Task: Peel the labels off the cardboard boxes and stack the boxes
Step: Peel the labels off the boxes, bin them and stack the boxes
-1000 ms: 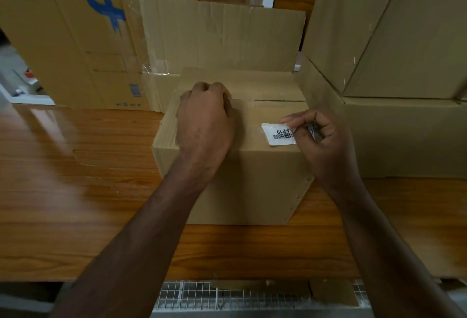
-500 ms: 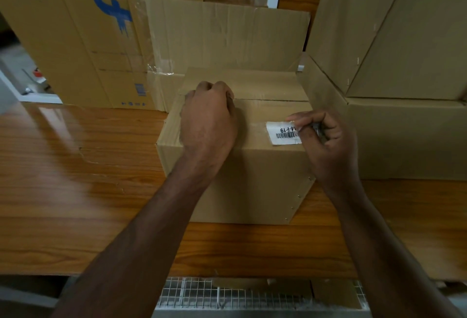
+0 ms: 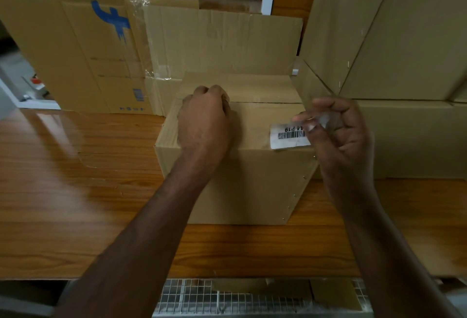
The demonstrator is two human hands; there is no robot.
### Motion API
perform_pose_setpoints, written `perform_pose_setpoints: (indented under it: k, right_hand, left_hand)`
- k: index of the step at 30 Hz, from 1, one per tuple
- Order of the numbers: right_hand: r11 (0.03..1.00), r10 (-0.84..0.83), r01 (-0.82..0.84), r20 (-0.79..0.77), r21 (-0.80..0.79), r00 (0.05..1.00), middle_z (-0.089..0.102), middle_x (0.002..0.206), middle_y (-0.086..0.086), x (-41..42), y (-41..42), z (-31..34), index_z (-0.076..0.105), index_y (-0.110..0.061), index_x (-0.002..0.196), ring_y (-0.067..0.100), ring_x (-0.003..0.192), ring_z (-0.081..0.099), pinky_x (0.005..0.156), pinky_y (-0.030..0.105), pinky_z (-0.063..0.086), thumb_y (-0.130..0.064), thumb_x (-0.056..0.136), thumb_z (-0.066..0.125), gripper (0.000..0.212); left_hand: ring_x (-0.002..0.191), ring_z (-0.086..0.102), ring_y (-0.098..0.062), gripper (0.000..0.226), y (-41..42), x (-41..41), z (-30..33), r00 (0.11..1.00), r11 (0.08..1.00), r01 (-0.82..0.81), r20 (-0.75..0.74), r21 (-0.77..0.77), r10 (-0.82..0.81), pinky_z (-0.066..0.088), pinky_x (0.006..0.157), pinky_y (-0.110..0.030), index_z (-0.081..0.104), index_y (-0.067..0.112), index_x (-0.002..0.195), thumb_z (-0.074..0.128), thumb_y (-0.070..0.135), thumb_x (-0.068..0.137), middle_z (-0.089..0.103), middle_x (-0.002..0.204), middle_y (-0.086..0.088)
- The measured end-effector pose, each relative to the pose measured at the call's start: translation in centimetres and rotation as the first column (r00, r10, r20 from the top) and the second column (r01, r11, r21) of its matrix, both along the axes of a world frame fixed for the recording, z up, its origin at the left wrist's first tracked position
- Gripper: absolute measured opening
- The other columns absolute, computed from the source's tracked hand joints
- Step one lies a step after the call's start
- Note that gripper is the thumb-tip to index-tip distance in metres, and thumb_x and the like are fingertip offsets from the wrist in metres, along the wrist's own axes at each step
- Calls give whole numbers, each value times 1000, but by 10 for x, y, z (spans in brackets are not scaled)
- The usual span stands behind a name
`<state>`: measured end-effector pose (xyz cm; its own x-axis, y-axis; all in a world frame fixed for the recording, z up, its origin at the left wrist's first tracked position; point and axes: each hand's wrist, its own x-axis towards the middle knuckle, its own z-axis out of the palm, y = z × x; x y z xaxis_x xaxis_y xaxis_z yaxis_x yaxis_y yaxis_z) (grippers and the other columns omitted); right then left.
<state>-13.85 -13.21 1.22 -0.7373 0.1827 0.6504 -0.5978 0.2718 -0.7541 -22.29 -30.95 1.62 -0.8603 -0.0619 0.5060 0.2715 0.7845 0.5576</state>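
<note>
Label [image 3: 288, 136] white, barcode up, on the top face of the cardboard box [image 3: 242, 181], near its right edge, right end lifted. Pinched at that end by right hand [image 3: 341, 135], thumb and forefinger closed on the paper, other fingers loosely curled (motion blur there, fingertips hard to read). Left hand [image 3: 204, 121] fisted, knuckles down on the box top beside the flap seam, gripping nothing visible; fingertips tucked under, out of sight. Box on wooden table [image 3: 75, 191], centre. Flattened cartons [image 3: 101, 52] leaning behind, one with a blue mark. Stacked boxes [image 3: 404, 65] just right, cut off by the frame. Wire mesh [image 3: 227, 297] below the table edge.
</note>
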Motion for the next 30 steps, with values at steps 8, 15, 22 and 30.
perform_pose_setpoints:
  k: [8, 15, 22, 30]
  right_hand:
    - [956, 96, -143, 186, 257, 978, 54, 71, 1, 24, -5, 16, 57, -5, 81, 5, 59, 52, 52, 11, 40, -2, 89, 40, 19]
    - [612, -312, 98, 125, 785, 942, 74, 100, 0, 14, -27, 18, 59, -19, 130, 10, 83, 68, 66, 29, 56, -44, 102, 40, 43]
    - [383, -415, -16, 187, 924, 890, 69, 111, 0, 19, -26, 31, 51, -27, 134, 17, 96, 65, 67, 27, 40, -62, 97, 31, 55]
    - [443, -411, -97, 299, 891, 861, 62, 131, 0, 25, -26, 38, 51, -26, 136, 19, 114, 59, 85, 32, 45, -65, 94, 31, 61]
  left_hand:
    - [96, 59, -31, 27, 2, 3, 4, 1000, 1000, -8, 25, -11, 9, 51, 81, -46, 67, 12, 107, 42, 17, 96, 63, 107, -11]
    - [93, 59, -31, 28, 3, 3, 4, 1000, 1000, -13, 12, -26, 13, 51, 78, -46, 67, 12, 106, 41, 19, 96, 63, 105, -11]
    - [93, 58, -25, 27, 3, 3, 5, 1000, 999, -18, 17, -51, 19, 50, 78, -42, 66, 13, 110, 43, 22, 99, 63, 105, -7]
    - [91, 59, -28, 26, 3, 3, 4, 1000, 998, -11, 26, -70, 13, 51, 80, -45, 66, 14, 108, 43, 21, 99, 64, 104, -8]
